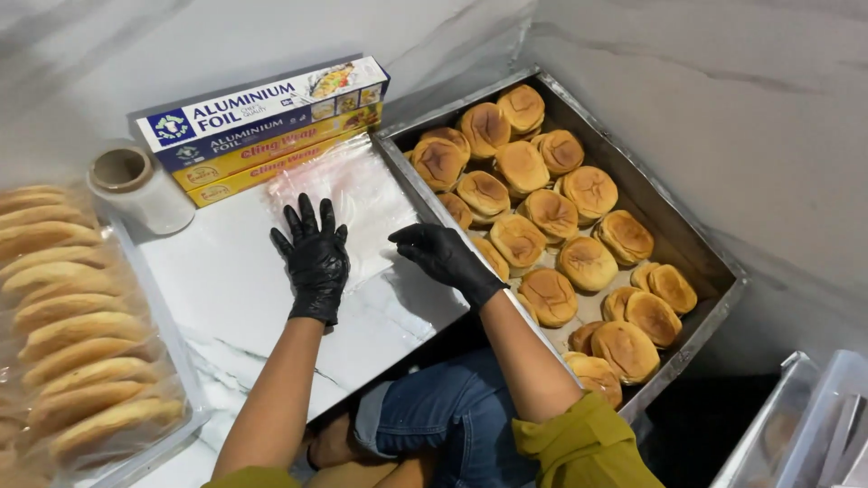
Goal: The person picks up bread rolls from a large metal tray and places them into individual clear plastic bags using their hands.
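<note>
Both my hands wear black gloves. My left hand (314, 258) lies flat, fingers spread, on a clear sheet of cling wrap (362, 194) spread over the white marble counter. My right hand (443, 256) rests with curled fingers on the sheet's right edge, close to the rim of a metal baking tray (714, 271). The tray holds several round browned buns (520, 239). Neither hand holds a bun.
Stacked boxes of foil and cling wrap (262, 126) stand at the back, with a roll of clear film (136, 185) to their left. A tray of wrapped long rolls (81, 343) sits at the left. Clear plastic containers (805, 425) are at the lower right.
</note>
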